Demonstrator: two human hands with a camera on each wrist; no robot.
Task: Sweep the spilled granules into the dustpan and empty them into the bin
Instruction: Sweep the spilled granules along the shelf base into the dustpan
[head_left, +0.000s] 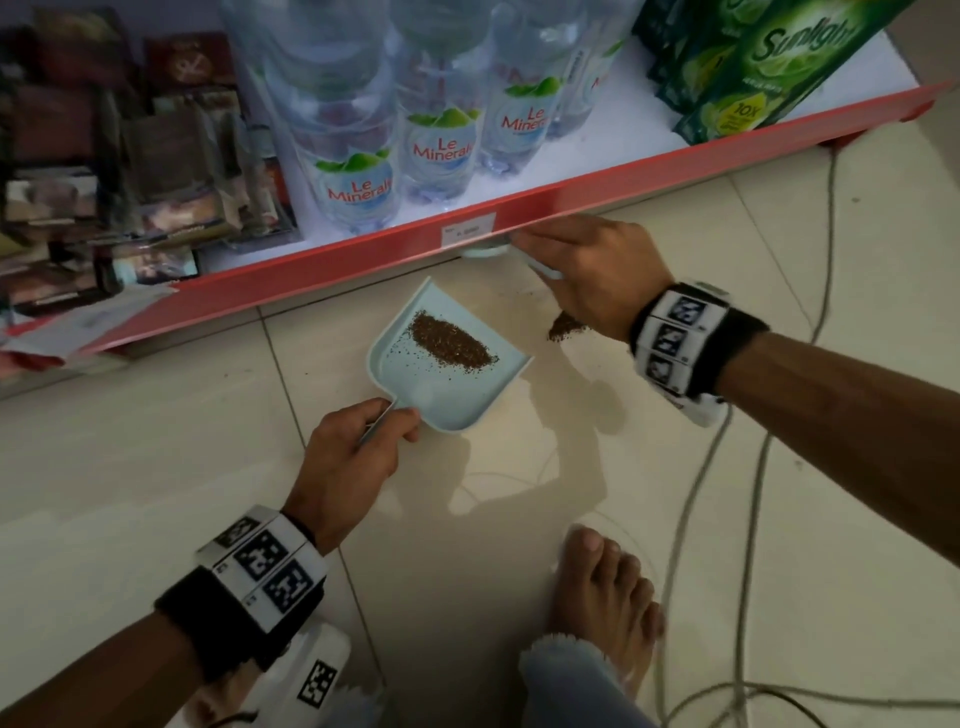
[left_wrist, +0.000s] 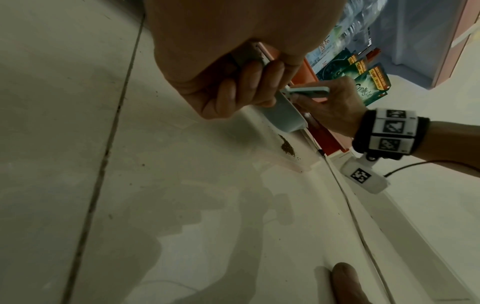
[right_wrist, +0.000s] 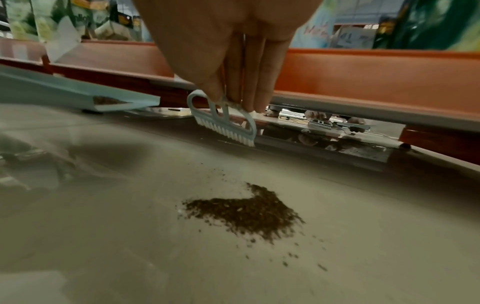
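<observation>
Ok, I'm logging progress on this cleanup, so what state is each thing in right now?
Dustpan: on the floor, held by its handle, a heap of granules inside.
Loose granules: small pile on the tile, not yet swept.
Brush: lifted off the floor, bristles down, near the shelf edge.
Left hand: grips the dustpan handle.
Right hand: holds the brush.
Bin: not in view.

Water bottles (head_left: 358, 171) and green detergent packs (head_left: 748, 67) stand on a red-edged shelf (head_left: 363, 260); cables (head_left: 753, 493) cross the tiled floor (head_left: 130, 467).
</observation>
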